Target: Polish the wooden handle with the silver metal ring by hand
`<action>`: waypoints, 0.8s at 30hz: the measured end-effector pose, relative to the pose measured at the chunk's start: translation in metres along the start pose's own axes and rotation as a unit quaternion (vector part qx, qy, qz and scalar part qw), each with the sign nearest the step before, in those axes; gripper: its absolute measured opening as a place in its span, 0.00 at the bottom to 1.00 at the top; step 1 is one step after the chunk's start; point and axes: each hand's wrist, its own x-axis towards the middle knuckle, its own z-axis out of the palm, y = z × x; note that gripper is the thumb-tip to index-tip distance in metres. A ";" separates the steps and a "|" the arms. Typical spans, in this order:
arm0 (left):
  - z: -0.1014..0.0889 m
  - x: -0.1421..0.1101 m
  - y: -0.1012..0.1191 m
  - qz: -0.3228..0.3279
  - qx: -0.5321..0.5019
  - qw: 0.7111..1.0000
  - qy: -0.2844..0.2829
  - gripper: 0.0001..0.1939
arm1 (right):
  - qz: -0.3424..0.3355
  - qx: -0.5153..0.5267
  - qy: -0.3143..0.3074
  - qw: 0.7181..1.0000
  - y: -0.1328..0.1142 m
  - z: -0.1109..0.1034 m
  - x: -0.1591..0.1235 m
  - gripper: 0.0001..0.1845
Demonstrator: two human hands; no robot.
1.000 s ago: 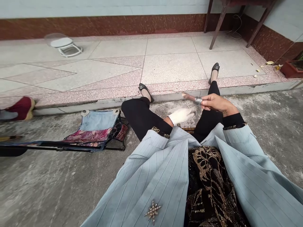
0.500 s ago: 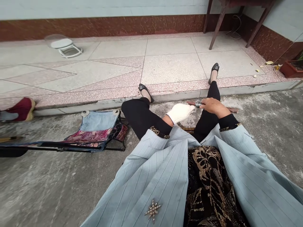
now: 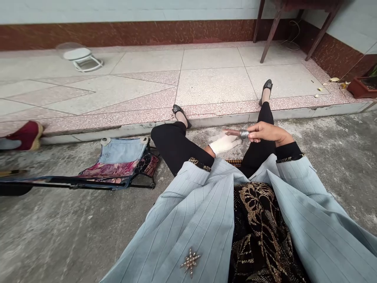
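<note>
My right hand [image 3: 268,133] is closed around a brown wooden stick [image 3: 232,132] with silver wire [image 3: 244,134] wound about it, near the fingertips. The stick points left, across the space between my knees. My left hand [image 3: 224,144], in a white knitted glove, lies just below and behind the stick's left end. Its gloved fingers stretch to the right and look empty; whether they touch the stick I cannot tell. Part of a striped yellow-and-black edge [image 3: 234,161] shows beneath my left wrist.
A low folding chair [image 3: 122,151] with patched fabric stands on the concrete at left, near a person's red shoe [image 3: 28,135]. My feet rest on a raised tiled step [image 3: 212,88]. Beyond are a white stool [image 3: 81,55], a wooden table [image 3: 273,29] and a planter [image 3: 362,86].
My right hand has turned and lifted a little, bringing the wire-wound part into clearer view. The gloved left hand has moved slightly down and left, its fingers straighter.
</note>
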 end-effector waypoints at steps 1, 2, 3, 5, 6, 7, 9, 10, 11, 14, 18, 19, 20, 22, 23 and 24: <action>0.002 -0.001 0.001 0.011 -0.007 1.000 -0.018 0.16 | -0.005 0.009 0.025 1.000 0.001 0.001 0.002 0.19; 0.004 -0.002 0.002 0.025 -0.014 0.999 -0.039 0.16 | -0.007 0.018 0.056 0.998 0.002 0.001 0.005 0.20; 0.006 -0.002 0.003 0.038 -0.017 0.997 -0.058 0.16 | -0.006 0.026 0.094 0.995 0.005 0.001 0.008 0.20; 0.008 -0.003 0.005 0.049 0.002 0.996 -0.075 0.16 | 0.014 0.023 0.172 0.985 0.011 0.000 0.014 0.19; 0.008 -0.004 0.006 0.051 0.022 0.996 -0.075 0.16 | 0.036 0.005 0.210 0.977 0.014 -0.001 0.017 0.18; 0.008 -0.004 0.008 0.053 0.043 0.995 -0.073 0.15 | 0.063 -0.027 0.242 0.968 0.017 -0.003 0.019 0.16; 0.006 -0.005 0.010 0.060 0.075 0.993 -0.063 0.15 | 0.118 -0.132 0.280 0.944 0.021 -0.005 0.022 0.13; 0.003 -0.006 0.010 0.063 0.090 0.992 -0.054 0.16 | 0.140 -0.195 0.286 0.928 0.021 -0.005 0.022 0.13; 0.000 -0.007 0.011 0.067 0.106 0.991 -0.042 0.17 | 0.158 -0.258 0.285 0.910 0.020 -0.004 0.022 0.13; -0.013 -0.008 0.009 0.074 0.166 0.983 0.001 0.19 | 0.194 -0.397 0.240 0.864 0.012 0.002 0.020 0.14; -0.030 -0.004 0.002 0.067 0.183 0.981 0.020 0.17 | 0.210 -0.359 0.012 0.910 -0.001 0.011 0.016 0.12; -0.032 -0.003 0.000 0.070 0.170 0.983 0.017 0.17 | 0.203 -0.326 -0.046 0.922 -0.003 0.012 0.014 0.12; -0.032 0.000 -0.002 0.079 0.150 0.985 0.010 0.16 | 0.189 -0.290 -0.095 0.933 -0.004 0.012 0.011 0.12; -0.028 0.004 -0.007 0.097 0.087 0.991 -0.012 0.16 | 0.140 -0.211 -0.147 0.956 -0.005 0.010 0.005 0.13; -0.023 0.005 -0.009 0.099 0.053 0.993 -0.023 0.16 | 0.106 -0.165 -0.150 0.969 -0.005 0.007 0.002 0.15; -0.017 0.006 -0.011 0.094 0.020 0.995 -0.034 0.16 | 0.069 -0.121 -0.132 0.981 -0.004 0.004 -0.001 0.17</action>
